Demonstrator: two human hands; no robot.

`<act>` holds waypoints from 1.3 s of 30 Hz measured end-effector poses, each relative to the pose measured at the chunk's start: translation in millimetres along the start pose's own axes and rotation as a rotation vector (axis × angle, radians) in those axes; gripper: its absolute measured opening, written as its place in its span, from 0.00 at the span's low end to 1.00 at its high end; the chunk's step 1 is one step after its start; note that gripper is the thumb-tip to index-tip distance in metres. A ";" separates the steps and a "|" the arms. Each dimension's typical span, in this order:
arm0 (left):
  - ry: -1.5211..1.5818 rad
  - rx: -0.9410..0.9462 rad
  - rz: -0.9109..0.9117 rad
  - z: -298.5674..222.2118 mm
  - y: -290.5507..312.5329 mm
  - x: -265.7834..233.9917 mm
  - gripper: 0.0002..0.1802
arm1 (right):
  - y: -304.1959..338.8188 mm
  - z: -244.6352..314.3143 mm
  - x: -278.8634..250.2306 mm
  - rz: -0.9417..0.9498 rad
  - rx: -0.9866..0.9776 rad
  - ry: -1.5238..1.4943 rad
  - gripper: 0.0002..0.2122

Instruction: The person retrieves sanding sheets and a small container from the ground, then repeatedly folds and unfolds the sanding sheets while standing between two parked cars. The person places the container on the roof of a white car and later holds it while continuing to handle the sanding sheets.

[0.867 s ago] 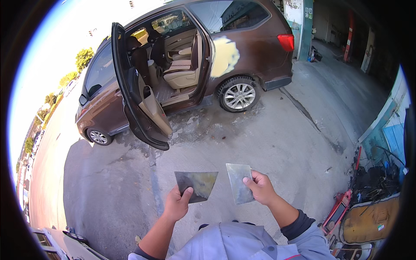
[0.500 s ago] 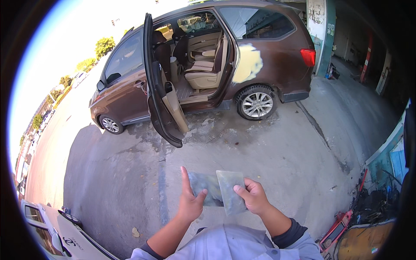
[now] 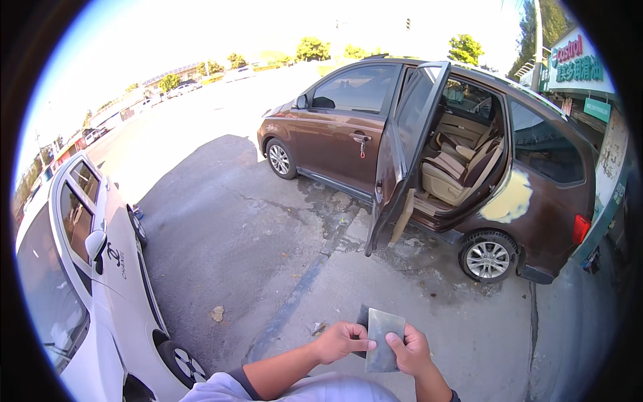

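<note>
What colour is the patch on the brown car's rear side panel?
Pale yellow-cream patch above the rear wheel, seen in the head view.

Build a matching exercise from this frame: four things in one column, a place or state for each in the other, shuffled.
Things:
1. brown car
2. white car
3. grey sheets
4. pale patch

Places or states:
A. held between left hand and right hand
B. rear side door open
C. on the brown car's rear panel above the wheel
D. parked at the left edge

Pairs: 1-B, 2-D, 3-A, 4-C
</note>
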State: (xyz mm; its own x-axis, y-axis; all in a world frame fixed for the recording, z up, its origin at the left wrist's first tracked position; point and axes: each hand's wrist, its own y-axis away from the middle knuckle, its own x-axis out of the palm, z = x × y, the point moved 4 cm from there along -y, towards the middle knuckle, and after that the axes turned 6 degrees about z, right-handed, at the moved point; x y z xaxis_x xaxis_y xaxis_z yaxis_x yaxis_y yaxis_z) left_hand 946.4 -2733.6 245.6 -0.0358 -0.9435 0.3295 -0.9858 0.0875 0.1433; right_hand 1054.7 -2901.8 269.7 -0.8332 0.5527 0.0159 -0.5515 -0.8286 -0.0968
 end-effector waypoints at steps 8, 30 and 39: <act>0.179 0.206 -0.282 -32.3 70.5 -79.7 0.08 | -59.9 23.5 67.2 0.481 0.061 0.121 0.17; 0.069 0.314 -0.813 -30.2 188.6 -159.8 0.12 | -162.2 13.6 210.5 0.837 0.063 0.244 0.15; 0.131 0.356 -0.879 -26.7 183.5 -176.3 0.09 | -181.9 0.5 196.7 0.694 0.059 0.202 0.12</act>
State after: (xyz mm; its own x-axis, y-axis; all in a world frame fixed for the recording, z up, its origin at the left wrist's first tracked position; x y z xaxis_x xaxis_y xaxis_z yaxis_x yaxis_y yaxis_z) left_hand 776.2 -2542.7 238.7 0.7383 -0.5800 0.3442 -0.6440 -0.7578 0.1044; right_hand 991.1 -2642.4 290.9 -0.9715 -0.1012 -0.2142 0.0958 -0.9948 0.0355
